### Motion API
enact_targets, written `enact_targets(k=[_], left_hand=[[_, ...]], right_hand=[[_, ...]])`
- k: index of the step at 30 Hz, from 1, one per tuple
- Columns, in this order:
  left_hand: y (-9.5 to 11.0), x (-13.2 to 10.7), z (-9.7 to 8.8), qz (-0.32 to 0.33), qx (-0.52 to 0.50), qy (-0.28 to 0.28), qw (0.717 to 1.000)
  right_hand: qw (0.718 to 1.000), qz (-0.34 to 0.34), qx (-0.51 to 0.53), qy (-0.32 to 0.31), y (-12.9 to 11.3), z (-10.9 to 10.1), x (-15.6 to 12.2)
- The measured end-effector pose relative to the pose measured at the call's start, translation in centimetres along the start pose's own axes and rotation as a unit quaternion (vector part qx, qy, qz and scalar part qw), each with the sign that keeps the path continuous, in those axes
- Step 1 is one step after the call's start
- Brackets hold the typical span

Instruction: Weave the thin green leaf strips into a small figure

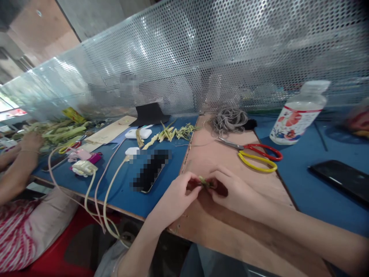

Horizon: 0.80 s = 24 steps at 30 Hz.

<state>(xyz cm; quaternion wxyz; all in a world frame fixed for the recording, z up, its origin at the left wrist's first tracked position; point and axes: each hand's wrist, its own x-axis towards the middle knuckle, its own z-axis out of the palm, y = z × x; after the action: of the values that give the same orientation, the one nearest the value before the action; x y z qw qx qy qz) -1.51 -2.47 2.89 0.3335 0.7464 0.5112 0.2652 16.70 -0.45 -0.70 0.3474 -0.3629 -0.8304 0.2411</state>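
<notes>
Over the bare wooden board, my left hand [184, 192] and my right hand [235, 190] meet with fingertips pinched together. Between them is a small greenish, leafy-looking piece [204, 181], mostly covered by the fingers. Beyond the right hand lies a pair of scissors [245, 150] with one red and one yellow handle loop. Farther back on the board sits a tangled bundle of grey cord [229, 118]. To the left, a row of yellow-green leaf-like pieces [167, 132] rests on the blue tabletop.
Phones [154, 169] lie on both sides. A labelled clear bottle [298, 113] stands back right, before a perforated metal screen [230, 50]. Charging cables [111, 192] hang over the front edge. At left, another person's hand [30, 144] is beside more green strips [63, 132].
</notes>
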Motion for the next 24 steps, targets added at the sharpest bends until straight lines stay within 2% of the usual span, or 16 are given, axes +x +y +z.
enact_targets(k=[7,16,24], left_hand=[[-0.35,0.11,0.03,0.009,0.008,0.006,1.0],[-0.79,0.2,0.48,0.013,0.001,0.019,1.0],[-0.5,0.04,0.65,0.049,0.037,0.021,0.998]], right_hand=[[0.999,-0.005,-0.025,0.02,0.41,0.5,0.03],[0.997,-0.038,-0.067,0.005,0.29,0.59,-0.05],[0.997,-0.032,-0.07,0.005,0.28,0.6,-0.04]])
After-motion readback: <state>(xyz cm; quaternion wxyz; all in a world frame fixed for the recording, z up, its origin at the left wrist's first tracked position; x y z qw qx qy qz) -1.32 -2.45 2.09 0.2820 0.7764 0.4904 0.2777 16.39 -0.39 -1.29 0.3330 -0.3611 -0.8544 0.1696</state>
